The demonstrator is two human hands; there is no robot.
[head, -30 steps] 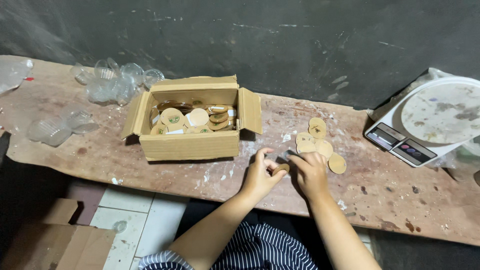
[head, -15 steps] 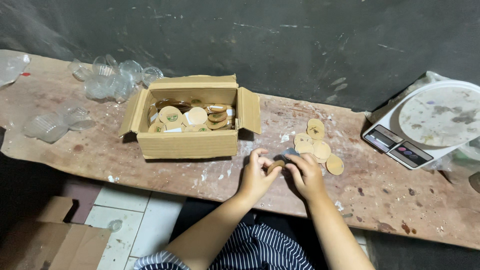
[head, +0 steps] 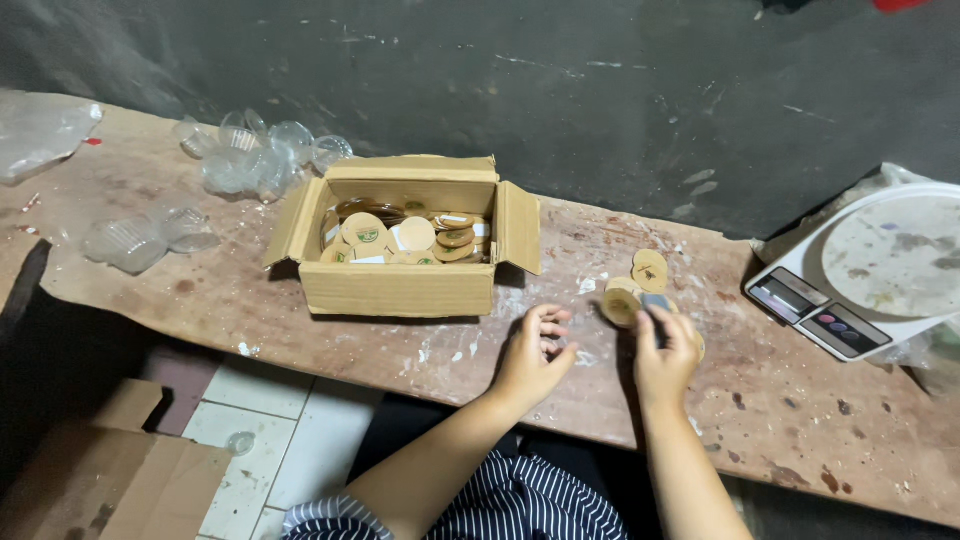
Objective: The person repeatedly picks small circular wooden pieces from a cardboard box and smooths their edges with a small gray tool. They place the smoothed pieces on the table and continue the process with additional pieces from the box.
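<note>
My right hand (head: 665, 352) holds a small dark flat piece (head: 657, 303) upright between thumb and fingers, over a cluster of round tan discs (head: 630, 290) lying on the worn wooden bench. My left hand (head: 532, 352) rests beside it with fingers loosely curled and nothing in it that I can see. An open cardboard box (head: 400, 288) filled with several similar round discs stands just left of my left hand.
A white kitchen scale (head: 870, 290) sits at the right on the bench (head: 300, 310). Clear plastic cups (head: 255, 155) and lids (head: 140, 240) lie at the far left. A dark wall runs behind. Flattened cardboard (head: 90, 480) lies on the tiled floor below.
My two hands were pressed together over one small piece; they have separated. The right hand has lifted the dark piece toward the discs and the left has drawn back.
</note>
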